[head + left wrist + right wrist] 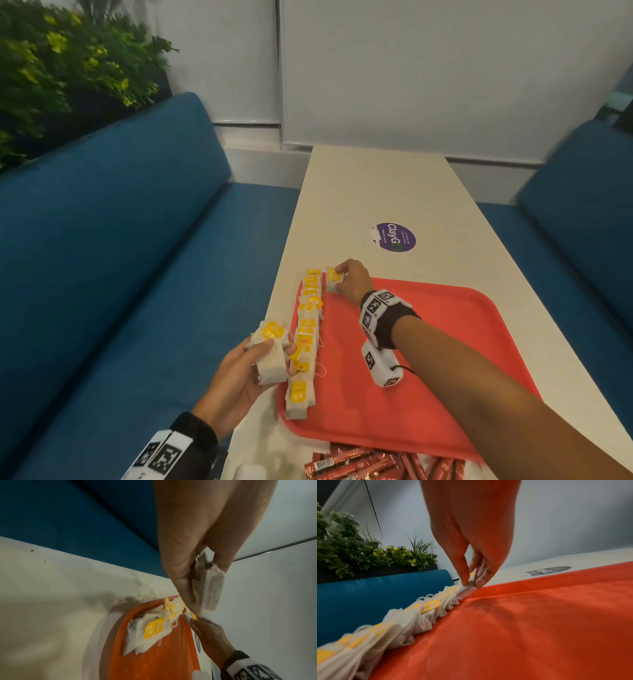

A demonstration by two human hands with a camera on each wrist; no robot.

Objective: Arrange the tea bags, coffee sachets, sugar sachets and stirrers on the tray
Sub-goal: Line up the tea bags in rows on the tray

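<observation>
The table [394, 192] runs long and pale between blue benches [113, 240]; the red tray [428, 359] sits at its near end, most of its floor bare to the right of the row; a line of tea bags [306, 339] hugs the tray's left rim, near corner to far corner; the left hand [236, 377] hovers at the table's left edge, fingers and thumb curled round a small bundle of tea bags [270, 353]; the right hand [352, 279] reaches to the far left corner, fingertips [477, 582] pinching a single tea bag [334, 278] just beside the row's far end; red sachets [370, 464] lie heaped off the tray's near rim.
</observation>
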